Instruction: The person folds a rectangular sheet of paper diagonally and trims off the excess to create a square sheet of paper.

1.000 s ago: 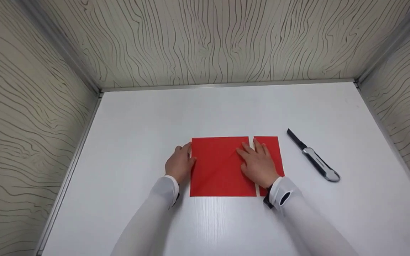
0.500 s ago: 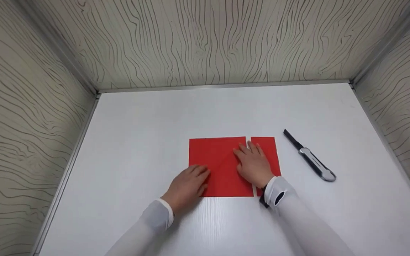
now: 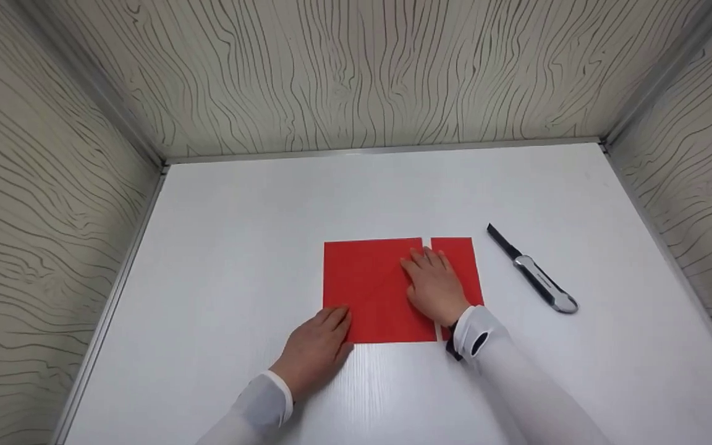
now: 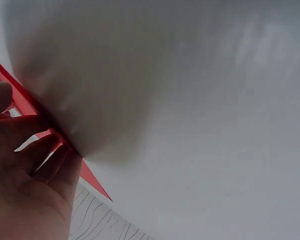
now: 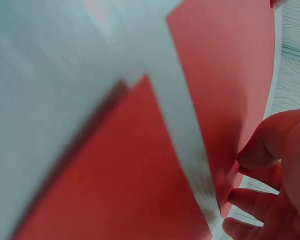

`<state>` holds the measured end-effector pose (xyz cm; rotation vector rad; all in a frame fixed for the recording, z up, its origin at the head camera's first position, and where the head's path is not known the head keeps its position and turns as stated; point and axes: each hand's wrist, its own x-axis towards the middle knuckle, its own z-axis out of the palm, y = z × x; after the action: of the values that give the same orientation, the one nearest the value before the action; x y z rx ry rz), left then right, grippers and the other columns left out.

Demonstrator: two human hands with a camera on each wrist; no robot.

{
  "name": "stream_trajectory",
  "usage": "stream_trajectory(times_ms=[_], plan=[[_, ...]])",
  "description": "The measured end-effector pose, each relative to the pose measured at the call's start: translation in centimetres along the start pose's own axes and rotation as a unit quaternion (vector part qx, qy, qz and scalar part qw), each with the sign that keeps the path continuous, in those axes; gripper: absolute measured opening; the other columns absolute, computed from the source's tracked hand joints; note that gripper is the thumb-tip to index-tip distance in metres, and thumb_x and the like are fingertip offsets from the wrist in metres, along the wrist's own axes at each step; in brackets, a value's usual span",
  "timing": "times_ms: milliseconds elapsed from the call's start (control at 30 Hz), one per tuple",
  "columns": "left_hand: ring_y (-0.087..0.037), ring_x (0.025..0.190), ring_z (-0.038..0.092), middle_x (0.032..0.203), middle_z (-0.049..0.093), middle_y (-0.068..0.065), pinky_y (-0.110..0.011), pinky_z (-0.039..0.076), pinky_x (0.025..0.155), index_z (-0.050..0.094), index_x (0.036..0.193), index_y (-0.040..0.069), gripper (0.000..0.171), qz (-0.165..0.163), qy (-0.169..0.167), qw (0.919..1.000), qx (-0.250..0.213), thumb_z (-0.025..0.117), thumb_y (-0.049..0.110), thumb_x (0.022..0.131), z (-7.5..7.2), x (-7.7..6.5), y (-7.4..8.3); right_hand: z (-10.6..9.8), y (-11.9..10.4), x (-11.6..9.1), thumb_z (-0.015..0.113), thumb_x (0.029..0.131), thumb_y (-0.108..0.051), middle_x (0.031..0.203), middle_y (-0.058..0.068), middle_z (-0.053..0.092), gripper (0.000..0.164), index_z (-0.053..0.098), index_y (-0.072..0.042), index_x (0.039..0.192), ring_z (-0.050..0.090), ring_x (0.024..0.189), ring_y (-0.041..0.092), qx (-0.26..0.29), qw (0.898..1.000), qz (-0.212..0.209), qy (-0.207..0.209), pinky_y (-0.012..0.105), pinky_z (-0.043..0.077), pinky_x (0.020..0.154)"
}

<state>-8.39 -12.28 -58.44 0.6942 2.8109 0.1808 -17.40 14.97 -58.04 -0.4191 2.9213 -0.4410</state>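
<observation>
A large, nearly square sheet of red paper (image 3: 365, 272) lies on the white table, with a faint diagonal crease. Beside its right edge, across a thin gap, lies a narrower red paper strip (image 3: 460, 256). My left hand (image 3: 313, 349) rests at the sheet's near left corner, its fingers extended over the paper and covering that corner. Over the gap my right hand (image 3: 436, 287) is spread, fingertips on the sheet's right side and near the strip. In the right wrist view, that hand's fingertips (image 5: 245, 197) touch the red sheet close to its edge.
A utility knife (image 3: 541, 278) with a dark blade and grey handle lies to the right of the strip, blade toward the back. Wood-grain panels (image 3: 356, 74) wall the white table (image 3: 238, 216) at the back and both sides.
My left hand has moved from the sheet's left edge down to its near left corner. The right hand stays on the paper. The whole scene shifts slightly left in the head view.
</observation>
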Motion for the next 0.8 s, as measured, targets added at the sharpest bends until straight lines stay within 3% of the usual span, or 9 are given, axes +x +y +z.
stream_trajectory(times_ms=[100,200,333,433,567,800], plan=[[-0.029,0.153,0.05,0.17,0.05,-0.005,-0.042,0.054,0.117,0.05,0.164,0.013,0.068,0.001,0.001,0.9999,0.013,0.066,0.046,0.106,-0.1,0.2,0.1,0.0,-0.7,-0.3,0.077,0.097,-0.017,0.168,0.024,0.045,0.064,0.057,-0.003,0.156,0.035,0.159,0.049,-0.008,1.0,-0.014,0.012,0.064,0.025,0.134],[-0.03,0.152,0.052,0.169,0.052,-0.005,-0.042,0.056,0.116,0.052,0.162,0.013,0.068,0.001,-0.003,0.9999,0.016,0.067,0.046,0.105,-0.4,0.4,0.2,0.5,-2.3,-1.4,0.078,0.097,-0.021,0.17,0.021,0.045,0.065,0.057,-0.006,0.157,0.036,0.16,0.046,-0.026,0.998,-0.055,0.012,0.06,0.029,0.134],[-0.029,0.151,0.052,0.167,0.053,-0.005,-0.043,0.055,0.116,0.052,0.162,0.014,0.067,-0.002,-0.007,0.9999,0.012,0.067,0.047,0.106,-0.7,0.5,0.4,1.5,-4.6,-3.1,0.073,0.101,-0.031,0.173,0.014,0.043,0.067,0.053,-0.014,0.162,0.035,0.162,0.043,-0.044,0.989,-0.138,-0.04,0.059,0.029,0.134],[-0.028,0.151,0.052,0.168,0.053,-0.005,-0.043,0.054,0.118,0.051,0.163,0.013,0.066,0.001,-0.005,0.9999,0.012,0.063,0.047,0.108,-0.7,0.5,0.4,2.1,-5.6,-3.8,0.064,0.106,-0.038,0.175,0.01,0.042,0.065,0.048,-0.017,0.165,0.034,0.164,0.04,-0.059,0.98,-0.174,-0.076,0.059,0.027,0.135],[-0.028,0.153,0.051,0.169,0.052,-0.004,-0.043,0.052,0.12,0.049,0.165,0.013,0.066,0.003,-0.004,0.9999,0.012,0.059,0.048,0.11,-0.6,0.4,0.3,2.3,-6.0,-4.1,0.058,0.109,-0.047,0.174,0.007,0.044,0.065,0.047,-0.019,0.166,0.037,0.163,0.037,-0.068,0.978,-0.179,-0.084,0.058,0.027,0.135],[-0.029,0.153,0.051,0.168,0.053,-0.004,-0.044,0.053,0.119,0.052,0.163,0.015,0.068,-0.006,-0.013,0.9999,0.004,0.066,0.048,0.106,-0.8,0.4,0.2,1.3,-5.1,-3.2,0.066,0.105,-0.049,0.168,0.011,0.051,0.065,0.056,-0.017,0.16,0.045,0.156,0.041,-0.064,0.985,-0.145,-0.063,0.063,0.031,0.132]])
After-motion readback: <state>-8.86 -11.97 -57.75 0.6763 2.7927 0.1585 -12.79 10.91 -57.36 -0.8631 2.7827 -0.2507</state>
